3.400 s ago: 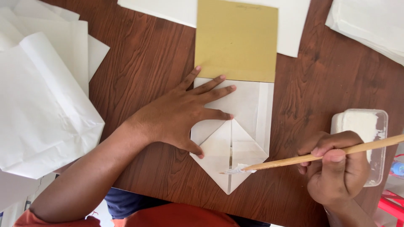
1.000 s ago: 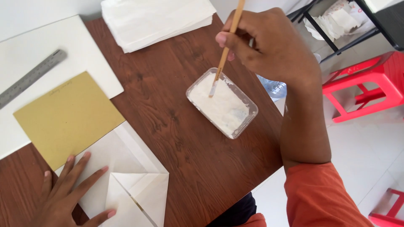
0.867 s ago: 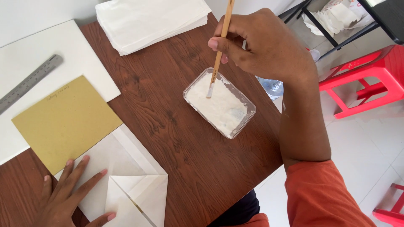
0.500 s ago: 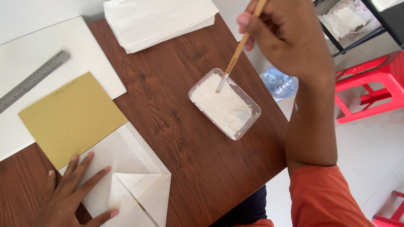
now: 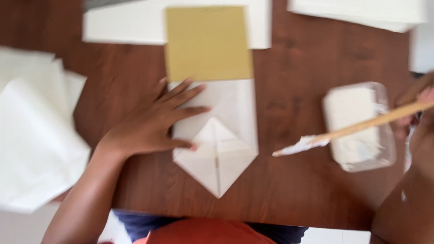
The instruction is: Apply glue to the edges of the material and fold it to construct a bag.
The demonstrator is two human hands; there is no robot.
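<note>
The dark wooden table (image 5: 294,68) is showing a smooth, faintly glossy grain, the folded white paper (image 5: 217,149) and mustard card (image 5: 208,43) are looking matt, and the clear plastic tray (image 5: 359,126) is glinting beside the pale wooden stick (image 5: 361,124).

— how many of each on the bench (image 5: 294,190)?
— two hands: left hand (image 5: 151,124), right hand (image 5: 418,108). one folded white paper (image 5: 226,149), one gold sheet (image 5: 208,43), one wooden stick (image 5: 357,129), one clear tray of white paste (image 5: 359,126).
— and white paper piles?
— three: left (image 5: 36,135), top middle (image 5: 131,25), top right (image 5: 361,11).
</note>
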